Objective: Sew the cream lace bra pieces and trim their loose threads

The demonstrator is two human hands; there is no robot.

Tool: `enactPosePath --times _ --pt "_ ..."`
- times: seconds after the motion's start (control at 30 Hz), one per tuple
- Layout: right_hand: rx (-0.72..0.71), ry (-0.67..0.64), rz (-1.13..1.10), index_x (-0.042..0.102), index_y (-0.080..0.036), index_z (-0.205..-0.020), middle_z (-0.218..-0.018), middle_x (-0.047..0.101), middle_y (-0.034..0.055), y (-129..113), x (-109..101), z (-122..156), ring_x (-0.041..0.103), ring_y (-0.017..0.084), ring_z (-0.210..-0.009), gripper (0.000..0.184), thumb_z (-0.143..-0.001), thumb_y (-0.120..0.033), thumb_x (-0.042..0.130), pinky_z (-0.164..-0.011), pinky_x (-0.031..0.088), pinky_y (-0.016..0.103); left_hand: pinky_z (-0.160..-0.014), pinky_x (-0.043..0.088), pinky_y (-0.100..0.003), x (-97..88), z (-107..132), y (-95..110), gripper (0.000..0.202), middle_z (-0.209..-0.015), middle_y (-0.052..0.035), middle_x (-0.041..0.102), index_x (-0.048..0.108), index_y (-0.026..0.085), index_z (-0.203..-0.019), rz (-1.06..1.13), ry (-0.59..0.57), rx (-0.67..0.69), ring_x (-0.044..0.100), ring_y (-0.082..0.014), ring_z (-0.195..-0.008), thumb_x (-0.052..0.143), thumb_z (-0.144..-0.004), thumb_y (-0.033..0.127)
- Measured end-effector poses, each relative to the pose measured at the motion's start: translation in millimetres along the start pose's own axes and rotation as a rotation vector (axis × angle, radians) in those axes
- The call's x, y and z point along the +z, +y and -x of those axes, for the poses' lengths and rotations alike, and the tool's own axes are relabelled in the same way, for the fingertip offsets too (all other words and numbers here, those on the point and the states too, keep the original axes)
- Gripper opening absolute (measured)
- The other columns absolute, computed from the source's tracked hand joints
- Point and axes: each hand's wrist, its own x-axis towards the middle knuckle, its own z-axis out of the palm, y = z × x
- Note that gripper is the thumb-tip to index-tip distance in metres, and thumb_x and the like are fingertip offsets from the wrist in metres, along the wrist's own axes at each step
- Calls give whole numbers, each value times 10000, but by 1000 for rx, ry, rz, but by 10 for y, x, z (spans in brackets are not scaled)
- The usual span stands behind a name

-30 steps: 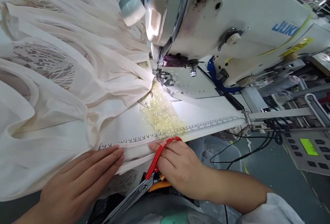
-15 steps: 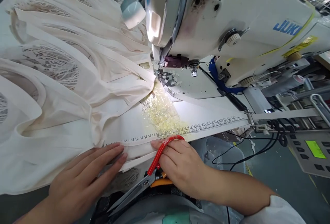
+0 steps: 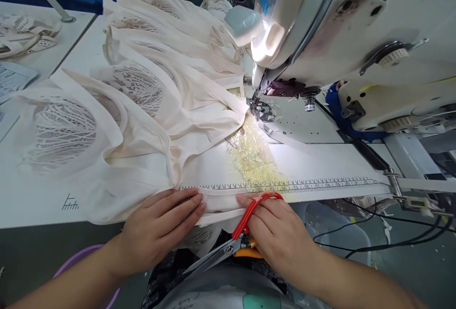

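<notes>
My left hand (image 3: 162, 230) lies with long, close fingers over the lower band of a cream lace-cupped bra (image 3: 219, 202), holding it at the table's front edge. My right hand (image 3: 276, 226) has red-handled scissors (image 3: 245, 221) hooked over it, blades pointing down and left. Its index finger and thumb also press the right part of the band. The band lies along a printed ruler strip (image 3: 313, 185) on the table. Several more cream bras (image 3: 138, 90) spread in a joined heap to the left, running up to the sewing machine's needle area (image 3: 254, 105).
The white sewing machine (image 3: 313, 43) with its lamp fills the upper right. Yellowish clear tape (image 3: 252, 157) covers part of the table. A metal guide (image 3: 394, 183) stands at the right edge, above hanging black cables. A purple-rimmed tub (image 3: 76, 257) sits below left.
The view has swung left, so everything sits further right and more of the left table shows. Both hands keep nearly the same place on the band, and the scissors stay in the right hand.
</notes>
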Motion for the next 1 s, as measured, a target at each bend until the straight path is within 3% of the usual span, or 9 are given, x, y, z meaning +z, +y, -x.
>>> enactPosePath --times 0.23,0.63,0.83,1.0 --pt "6 32 -5 652 -92 -1000 -1158 674 113 2 -8 -8 607 234 -989 272 -939 -67 388 -828 503 370 -1004 444 -369 -35 -35 13 367 -1071 -54 725 593 175 -1194 -3 -7 15 521 -210 -1237 348 -931 96" --pt "-1 -15 -9 641 -102 -1038 -1162 670 127 43 -12 -12 616 221 -1002 265 -941 -80 395 -833 513 374 -946 485 -338 2 -27 35 328 -1056 -63 724 631 188 -1127 -11 52 -9 578 -204 -1166 421 -898 83" --pt "-2 39 -47 660 -126 -914 -1100 694 126 59 -19 -49 623 207 -923 292 -939 -70 374 -788 513 361 -950 485 -334 14 -11 35 327 -1094 -69 717 621 194 -1144 -31 32 -15 575 -206 -1173 468 -872 99" --pt "-5 38 -52 655 -105 -940 -1089 694 131 66 -13 -49 611 216 -918 255 -926 -69 403 -783 503 358 -924 481 -345 6 -24 27 302 -1067 -69 731 624 174 -1131 -62 28 6 589 -203 -1150 495 -871 89"
